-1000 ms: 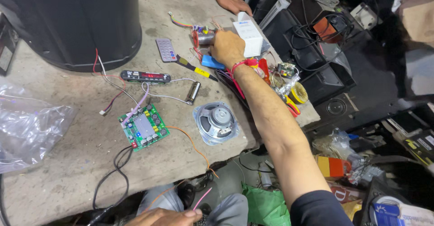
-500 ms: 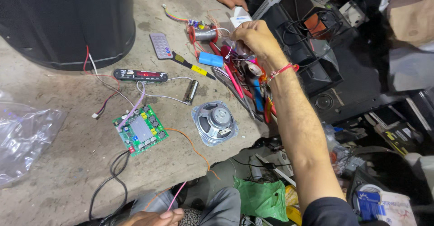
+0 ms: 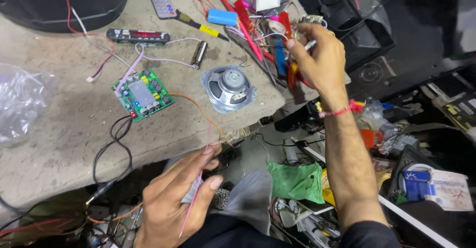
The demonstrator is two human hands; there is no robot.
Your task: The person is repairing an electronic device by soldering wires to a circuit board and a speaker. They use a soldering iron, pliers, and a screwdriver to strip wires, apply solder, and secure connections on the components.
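Landmark: the round grey speaker [image 3: 228, 87] lies face up on the concrete bench [image 3: 59, 144], near its front edge.
Left hand [image 3: 176, 203]: it is below the speaker, in front of the bench edge; the fingers are closed around a thin pink wire [image 3: 196, 193], which runs up toward the bench.
Right hand [image 3: 317, 59]: it is to the right of the speaker, raised over the bench corner; the fingertips pinch a small metal part [image 3: 310, 22], too small to tell what it is.
Green circuit board [image 3: 143, 94]: it lies to the left of the speaker, with an orange wire [image 3: 198, 109] leaving it.
Tools: red-handled tools [image 3: 248, 20] lie above and right of the speaker.
Container: a clear plastic bag [image 3: 22, 101] is far left of the speaker; I cannot tell its contents.
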